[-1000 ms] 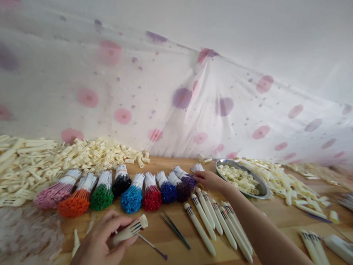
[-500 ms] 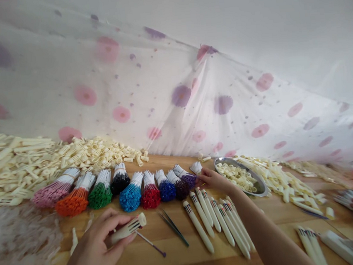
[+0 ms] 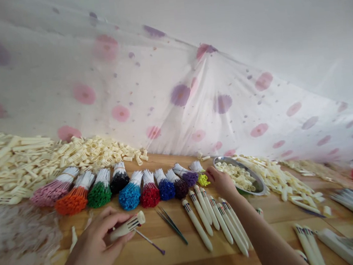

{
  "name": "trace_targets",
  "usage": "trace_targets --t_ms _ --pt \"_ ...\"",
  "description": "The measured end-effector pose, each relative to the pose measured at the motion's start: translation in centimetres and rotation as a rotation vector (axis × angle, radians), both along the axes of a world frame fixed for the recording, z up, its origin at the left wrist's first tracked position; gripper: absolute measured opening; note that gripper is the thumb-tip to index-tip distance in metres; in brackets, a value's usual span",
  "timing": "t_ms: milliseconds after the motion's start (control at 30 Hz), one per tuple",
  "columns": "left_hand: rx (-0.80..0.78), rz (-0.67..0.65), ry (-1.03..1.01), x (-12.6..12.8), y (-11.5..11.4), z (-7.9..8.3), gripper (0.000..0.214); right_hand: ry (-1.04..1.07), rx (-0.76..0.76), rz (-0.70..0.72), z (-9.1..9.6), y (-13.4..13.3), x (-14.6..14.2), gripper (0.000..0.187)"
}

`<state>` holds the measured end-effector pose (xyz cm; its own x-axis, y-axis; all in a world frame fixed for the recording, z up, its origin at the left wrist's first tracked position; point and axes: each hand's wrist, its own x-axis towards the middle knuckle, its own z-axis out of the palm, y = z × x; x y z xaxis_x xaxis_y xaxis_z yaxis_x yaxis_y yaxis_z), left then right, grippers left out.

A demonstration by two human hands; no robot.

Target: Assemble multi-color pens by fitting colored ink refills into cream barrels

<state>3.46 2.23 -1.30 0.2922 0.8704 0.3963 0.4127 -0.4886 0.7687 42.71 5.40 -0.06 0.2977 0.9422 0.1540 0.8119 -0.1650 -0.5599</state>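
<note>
My left hand (image 3: 107, 239) is wrapped round a cream multicolour pen barrel (image 3: 126, 229), its slotted, open end facing right. Just past its fingertips, a loose purple-headed refill (image 3: 150, 242) lies on the table. At the row of refill bundles, my right hand (image 3: 220, 180) is pinched shut beside the yellow bundle (image 3: 203, 179). A thin refill seems to run from its fingertips across the purple bundle (image 3: 189, 177); its colour is hard to make out. Green tweezers (image 3: 172, 225) and several cream pens (image 3: 198, 227) lie between my hands.
More refill bundles, such as the red one (image 3: 150, 193), line the table leftward. Cream parts (image 3: 72, 153) are heaped behind them. A metal bowl (image 3: 261, 189) of small parts stands beyond my right wrist, with another heap (image 3: 285, 180) beside it. Clear plastic (image 3: 18, 243) lies at left.
My right hand has moved right, away from the purple bundle, and uncovered the yellow bundle. My left hand holds the barrel almost unmoved. Another person's hand at far right has left the view.
</note>
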Motion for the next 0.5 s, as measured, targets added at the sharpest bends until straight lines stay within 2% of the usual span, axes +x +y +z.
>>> trace_targets --t_ms 133,233,333,433,500 --pt "-0.001 0.011 -0.001 0.0 0.0 0.4 0.016 0.016 0.075 -0.006 1.9 -1.6 0.3 0.022" --pt "-0.009 0.003 -0.015 0.0 0.1 0.5 0.016 0.076 0.139 0.034 3.9 -3.7 -0.7 0.032" --pt "-0.015 -0.019 -0.046 -0.1 0.0 0.6 0.017 0.159 0.162 0.145 5.6 -6.1 -4.3 0.035" --pt "-0.017 -0.039 -0.054 -0.3 -0.1 0.8 0.019 0.254 0.099 0.402 6.8 -8.2 -8.9 0.027" --pt "-0.020 -0.043 -0.054 -0.4 -0.2 1.0 0.020 0.236 0.085 0.487 7.2 -9.0 -11.3 0.024"
